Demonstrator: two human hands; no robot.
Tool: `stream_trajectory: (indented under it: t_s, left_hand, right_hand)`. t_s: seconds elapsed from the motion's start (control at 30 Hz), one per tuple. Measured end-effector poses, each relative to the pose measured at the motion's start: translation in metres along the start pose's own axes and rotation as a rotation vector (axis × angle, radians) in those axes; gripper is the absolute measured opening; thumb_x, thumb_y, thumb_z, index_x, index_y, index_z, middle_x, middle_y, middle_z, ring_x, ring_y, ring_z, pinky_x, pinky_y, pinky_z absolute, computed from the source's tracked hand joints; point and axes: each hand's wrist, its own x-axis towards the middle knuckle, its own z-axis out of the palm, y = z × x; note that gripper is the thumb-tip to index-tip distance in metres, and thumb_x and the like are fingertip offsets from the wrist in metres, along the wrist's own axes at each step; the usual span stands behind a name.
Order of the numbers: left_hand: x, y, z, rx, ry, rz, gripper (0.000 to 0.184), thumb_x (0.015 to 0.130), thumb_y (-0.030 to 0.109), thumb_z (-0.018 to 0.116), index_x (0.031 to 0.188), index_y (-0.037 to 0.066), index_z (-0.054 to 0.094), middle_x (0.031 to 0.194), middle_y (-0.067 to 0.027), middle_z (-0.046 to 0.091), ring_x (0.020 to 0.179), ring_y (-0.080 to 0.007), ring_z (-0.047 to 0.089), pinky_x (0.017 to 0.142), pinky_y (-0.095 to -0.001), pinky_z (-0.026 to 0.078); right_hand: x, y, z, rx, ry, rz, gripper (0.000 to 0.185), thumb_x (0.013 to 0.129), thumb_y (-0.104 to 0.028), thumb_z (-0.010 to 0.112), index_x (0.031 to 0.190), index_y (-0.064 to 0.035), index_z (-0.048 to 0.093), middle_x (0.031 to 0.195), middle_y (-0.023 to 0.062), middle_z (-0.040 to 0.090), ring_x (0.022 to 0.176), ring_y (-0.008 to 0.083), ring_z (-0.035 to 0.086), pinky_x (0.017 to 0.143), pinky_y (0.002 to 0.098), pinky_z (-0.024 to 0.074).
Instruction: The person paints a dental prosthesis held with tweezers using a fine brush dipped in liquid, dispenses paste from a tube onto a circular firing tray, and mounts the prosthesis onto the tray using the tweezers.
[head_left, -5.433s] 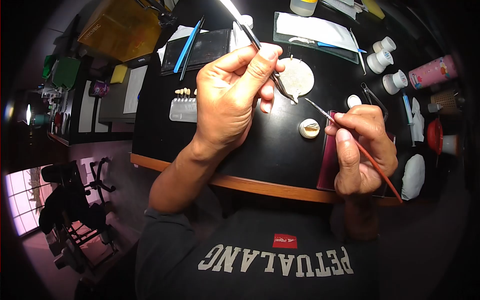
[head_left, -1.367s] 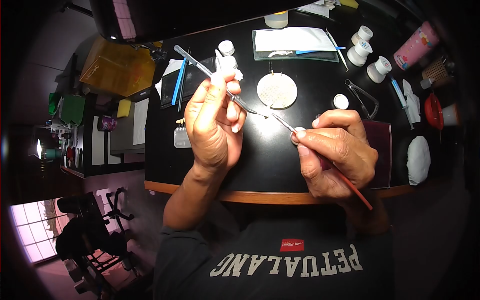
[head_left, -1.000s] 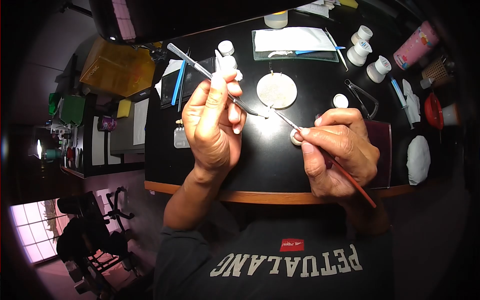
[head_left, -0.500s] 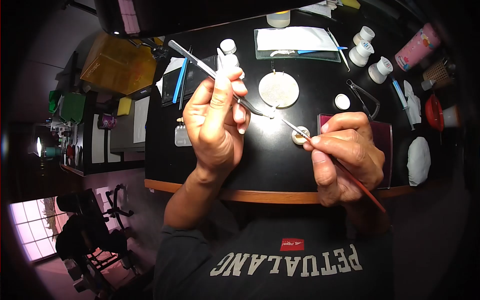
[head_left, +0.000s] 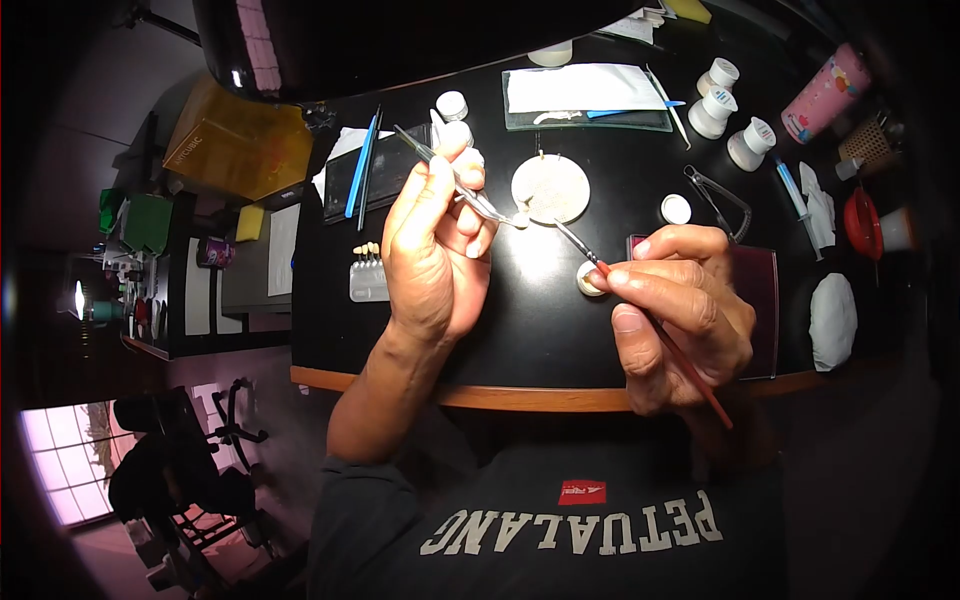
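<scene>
My left hand (head_left: 432, 255) is closed around slim metal tweezers (head_left: 484, 207). At their tip sits a small whitish piece (head_left: 522, 220) that looks like a dental crown. Pinched in my right hand (head_left: 690, 305) is a fine brush (head_left: 688, 366) with a red handle, its tip pointing up and left close to the piece. Just behind both tips lies a round, pale honeycomb tray (head_left: 562, 190) with small pegs at its far edge. Partly covered by my right fingers, a small open pot (head_left: 588, 281) stands on the black table (head_left: 520, 330).
A glass slab (head_left: 640, 122) bearing white paper lies at the back. White-capped jars (head_left: 750, 147), a syringe (head_left: 797, 193) and a pink bottle (head_left: 828, 92) stand or lie right. Left are a shade-tab holder (head_left: 369, 282) and blue-handled tools (head_left: 360, 180). A dark overhead object (head_left: 400, 40) hangs above.
Both hands have shifted slightly left. The tweezers have turned in my left hand, and the whitish piece has moved left and up. The brush tip has moved up and left with it.
</scene>
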Motion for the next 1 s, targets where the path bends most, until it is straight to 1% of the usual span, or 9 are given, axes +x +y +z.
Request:
stream_trajectory:
  t_s: [0.2, 0.3, 0.4, 0.5, 0.6, 0.8, 1.0]
  left_hand:
    - [0.0000, 0.0004, 0.0020, 0.025, -0.005, 0.005, 0.032, 0.110, 0.018, 0.047, 0.133, -0.003, 0.051, 0.101, -0.0067, 0.061, 0.071, -0.0070, 0.049, 0.059, -0.0202, 0.045]
    - [-0.0003, 0.0008, 0.0023, 0.030, 0.001, 0.004, 0.032, 0.109, 0.018, 0.047, 0.133, -0.003, 0.051, 0.101, -0.0065, 0.061, 0.071, -0.0068, 0.050, 0.059, -0.0206, 0.046]
    - [-0.0004, 0.0006, 0.0027, 0.036, 0.008, 0.004, 0.031, 0.109, 0.018, 0.047, 0.132, -0.002, 0.052, 0.100, -0.0061, 0.060, 0.070, -0.0068, 0.050, 0.059, -0.0209, 0.046]
    - [-0.0004, 0.0007, 0.0030, 0.047, 0.012, 0.010, 0.031, 0.109, 0.018, 0.047, 0.132, -0.002, 0.052, 0.099, -0.0057, 0.060, 0.070, -0.0070, 0.050, 0.060, -0.0215, 0.047]
    - [-0.0007, 0.0011, 0.0019, 0.061, 0.007, 0.009, 0.030, 0.109, 0.018, 0.047, 0.131, -0.002, 0.052, 0.098, -0.0053, 0.060, 0.070, -0.0071, 0.050, 0.061, -0.0221, 0.048]
    - [-0.0008, 0.0009, 0.0050, 0.059, 0.028, 0.002, 0.030, 0.110, 0.019, 0.046, 0.131, -0.002, 0.052, 0.098, -0.0053, 0.060, 0.069, -0.0069, 0.049, 0.059, -0.0218, 0.048]
    - [0.0000, 0.0002, 0.0028, 0.047, 0.017, 0.004, 0.030, 0.109, 0.017, 0.046, 0.132, -0.002, 0.052, 0.098, -0.0060, 0.061, 0.070, -0.0072, 0.053, 0.058, -0.0218, 0.047]
  right_hand:
    - [-0.0017, 0.0005, 0.0037, -0.003, -0.005, 0.026, 0.018, 0.085, 0.001, 0.065, 0.102, -0.0008, 0.069, 0.087, 0.0092, 0.076, 0.087, 0.0213, 0.060, 0.081, 0.0334, 0.0501]
    - [-0.0016, 0.0047, 0.0091, 0.027, 0.067, -0.001, 0.020, 0.077, 0.002, 0.072, 0.097, -0.0005, 0.074, 0.083, 0.0081, 0.074, 0.079, 0.0222, 0.062, 0.073, 0.0297, 0.0494]
    - [-0.0004, 0.0016, 0.0064, 0.018, -0.020, 0.007, 0.018, 0.084, 0.001, 0.066, 0.102, -0.0012, 0.069, 0.085, 0.0087, 0.076, 0.084, 0.0207, 0.061, 0.080, 0.0331, 0.0504]
    - [-0.0003, -0.0018, 0.0021, 0.035, -0.035, 0.002, 0.020, 0.082, 0.002, 0.065, 0.101, -0.0008, 0.070, 0.085, 0.0092, 0.076, 0.084, 0.0206, 0.061, 0.080, 0.0332, 0.0506]
    - [0.0006, 0.0007, 0.0076, 0.026, 0.061, -0.019, 0.019, 0.076, 0.003, 0.070, 0.095, -0.0002, 0.073, 0.079, 0.0078, 0.073, 0.076, 0.0223, 0.062, 0.073, 0.0305, 0.0500]
    - [-0.0009, 0.0016, 0.0048, 0.061, 0.035, -0.026, 0.022, 0.075, 0.003, 0.068, 0.096, -0.0003, 0.072, 0.080, 0.0082, 0.072, 0.075, 0.0224, 0.062, 0.073, 0.0306, 0.0500]
    - [-0.0010, 0.0040, 0.0061, 0.040, 0.102, -0.004, 0.021, 0.074, 0.004, 0.067, 0.095, -0.0008, 0.071, 0.080, 0.0077, 0.071, 0.076, 0.0224, 0.062, 0.072, 0.0307, 0.0502]
